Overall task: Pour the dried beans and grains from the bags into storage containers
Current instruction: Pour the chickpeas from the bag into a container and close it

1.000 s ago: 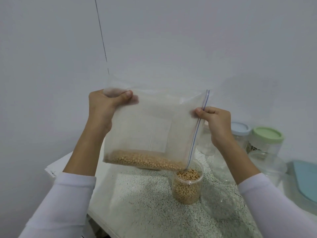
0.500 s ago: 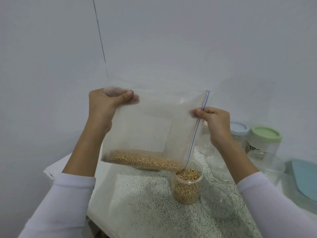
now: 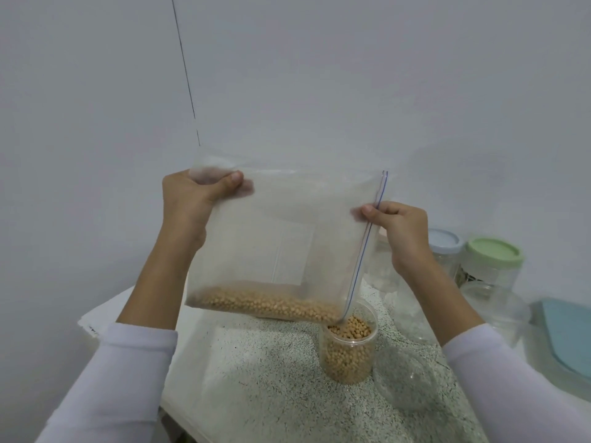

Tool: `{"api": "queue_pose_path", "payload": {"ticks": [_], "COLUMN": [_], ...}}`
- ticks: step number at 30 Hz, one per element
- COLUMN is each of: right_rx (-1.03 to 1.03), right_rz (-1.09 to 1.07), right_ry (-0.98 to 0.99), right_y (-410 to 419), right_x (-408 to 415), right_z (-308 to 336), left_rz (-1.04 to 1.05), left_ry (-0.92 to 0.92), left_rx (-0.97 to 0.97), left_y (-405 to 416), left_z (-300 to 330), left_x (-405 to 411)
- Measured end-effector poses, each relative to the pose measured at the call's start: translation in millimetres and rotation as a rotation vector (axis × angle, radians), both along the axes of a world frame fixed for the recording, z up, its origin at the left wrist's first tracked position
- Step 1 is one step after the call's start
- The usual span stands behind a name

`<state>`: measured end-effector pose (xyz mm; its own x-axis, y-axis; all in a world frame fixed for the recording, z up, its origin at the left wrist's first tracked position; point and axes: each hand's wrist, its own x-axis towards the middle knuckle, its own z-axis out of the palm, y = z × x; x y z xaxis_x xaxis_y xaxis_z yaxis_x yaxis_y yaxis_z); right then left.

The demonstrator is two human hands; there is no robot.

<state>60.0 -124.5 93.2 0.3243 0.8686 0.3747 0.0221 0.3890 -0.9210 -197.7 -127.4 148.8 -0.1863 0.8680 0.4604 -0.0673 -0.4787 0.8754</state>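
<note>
- Zip bag (image 3: 281, 238): clear plastic, held in the air above the counter (image 3: 256, 385) and turned on its side so the zip edge, marked by a blue line, runs down the right. The lower zip corner sits just inside the mouth of the clear tub (image 3: 349, 350). My reading is that this makes the corner act as a spout.
- Dried beans (image 3: 265, 303): a pale tan band lies along the lowest edge of the bag, sloping toward the spout corner. A good share remains in the bag.
- Clear tub: stands upright on the speckled counter, filled nearly to the rim with the same beans. Overflow looks the main risk if the slope steepens.
- Left hand (image 3: 188, 199): grips the closed far corner of the bag, thumb over the film, held higher than the other. Judged purpose: to raise that end and feed the beans downhill.
- Right hand (image 3: 399, 231): pinches the zip edge partway down, apparently to steer the opening and keep it over the tub.
- Other items: a clear lid or shallow dish (image 3: 406, 378) lies just beside the tub. Jars with a blue lid (image 3: 444, 241) and a green lid (image 3: 494, 252) stand behind the right arm, well apart from the pour.
</note>
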Motion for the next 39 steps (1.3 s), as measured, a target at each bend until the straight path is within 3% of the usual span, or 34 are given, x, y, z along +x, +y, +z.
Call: {"api": "queue_pose_path", "payload": {"ticks": [26,39], "right_rx": [-0.006,0.029], "right_rz": [0.055,0.046], "right_ry": [0.003,0.018], "right_y": [1.3,1.2], "right_x": [-0.9,1.1], "right_z": [-2.5,1.4], "left_rz": [-0.039,-0.001], "left_ry": [0.028,-0.059], "left_rx": [0.013,0.010], "left_y": [4.4,8.9], "left_z": [5.2,7.1], "left_x": [6.4,0.3]}}
